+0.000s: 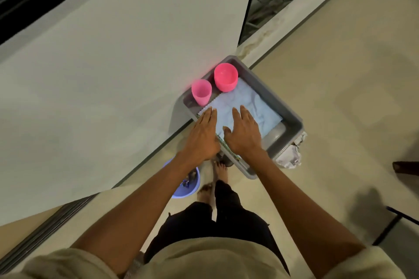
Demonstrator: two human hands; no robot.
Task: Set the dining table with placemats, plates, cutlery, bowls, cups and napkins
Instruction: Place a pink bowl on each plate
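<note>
Under both flat hands (pixel 226 136): blue napkin (pixel 251 106).

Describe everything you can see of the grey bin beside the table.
The bin is a grey, rectangular, plastic-looking tub with raised walls and rounded corners, standing level off the table's edge. Inside, a pale blue cloth covers most of the floor; a pink cup and a pink bowl stand upright at its far end. The left hand and right hand lie open on the cloth. What supports the bin is hidden.
</note>
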